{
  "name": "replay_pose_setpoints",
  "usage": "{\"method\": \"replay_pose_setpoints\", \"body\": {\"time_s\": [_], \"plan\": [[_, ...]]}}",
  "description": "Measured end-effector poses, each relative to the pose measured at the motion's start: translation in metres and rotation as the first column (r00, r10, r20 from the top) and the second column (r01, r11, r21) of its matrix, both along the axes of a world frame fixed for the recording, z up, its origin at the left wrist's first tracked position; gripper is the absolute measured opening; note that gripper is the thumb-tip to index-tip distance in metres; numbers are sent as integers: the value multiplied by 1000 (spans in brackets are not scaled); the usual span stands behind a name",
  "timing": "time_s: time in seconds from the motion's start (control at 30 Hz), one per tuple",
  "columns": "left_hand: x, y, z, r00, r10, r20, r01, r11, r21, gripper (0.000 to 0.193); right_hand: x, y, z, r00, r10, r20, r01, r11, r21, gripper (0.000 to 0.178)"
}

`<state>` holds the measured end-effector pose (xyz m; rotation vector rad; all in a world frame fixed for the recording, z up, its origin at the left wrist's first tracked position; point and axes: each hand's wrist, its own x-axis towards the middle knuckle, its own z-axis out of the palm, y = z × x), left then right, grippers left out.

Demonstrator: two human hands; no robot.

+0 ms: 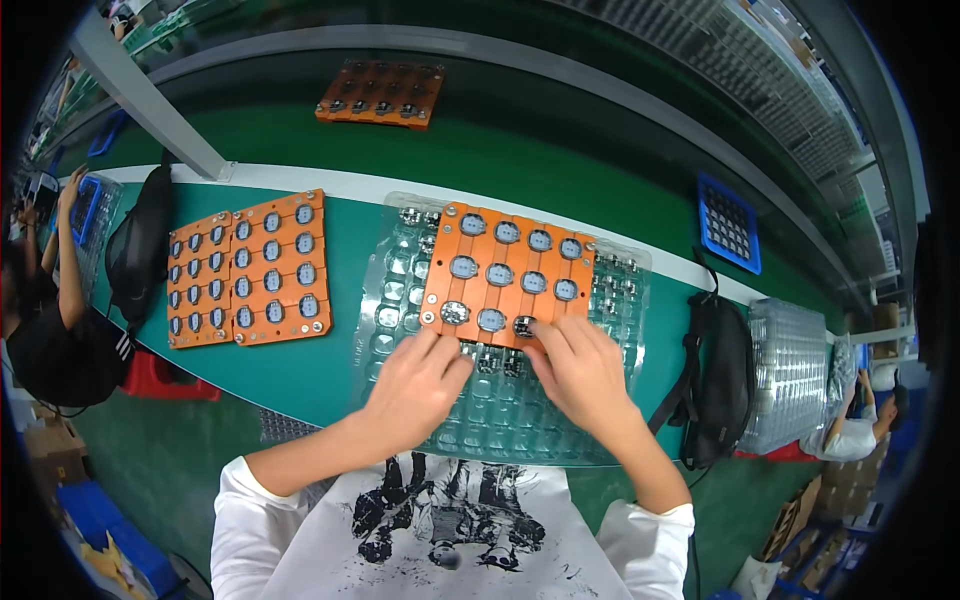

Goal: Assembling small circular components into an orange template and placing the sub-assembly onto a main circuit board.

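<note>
An orange fixture plate (482, 243) with rows of round pockets lies over a clear plastic blister tray (395, 290) in front of me. Most pockets hold a small grey-faced metal part (499, 274). The lower-left pocket's part (454, 313) looks shinier. My right hand (585, 368) has its thumb and fingers closed on a small dark metal part (524, 326) at the plate's near-edge pocket. Curled at the near left edge of the plate is my left hand (418, 385), its fingers pressed together; whatever they hold is hidden. Loose metal parts (488, 360) sit in the tray between my hands.
Two filled orange plates (285, 268) stand side by side at left. Another orange plate (382, 93) is on the far green surface. A black bag (720, 380) and stacked clear trays (790, 370) are at right, below a blue tray (729, 222). People sit at both sides.
</note>
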<state>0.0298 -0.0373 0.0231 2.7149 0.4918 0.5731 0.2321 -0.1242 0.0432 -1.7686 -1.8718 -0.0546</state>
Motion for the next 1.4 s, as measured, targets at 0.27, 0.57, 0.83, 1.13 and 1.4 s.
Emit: {"method": "replay_pose_setpoints", "body": {"time_s": [0.27,0.57,0.83,1.13,1.4], "plan": [[40,33,-22,985,-102,137,101,995,18,16,-23,-35,-47,994,43,100,-5,937,-349,7],[38,29,-16,992,-37,119,41,999,-32,15,36,-1,13,994,-45,99,50,998,-48,8],[12,-8,0,991,-105,80,111,990,-84,19,65,16,-17,995,37,89,-27,993,-115,5],[26,-17,-19,980,-72,-185,71,997,-12,16,63,5,-15,960,-49,-276,8,989,-149,7],[27,66,26,985,-10,175,25,996,-87,13,78,-59,-24,988,-113,-109,56,901,-430,8]]}}
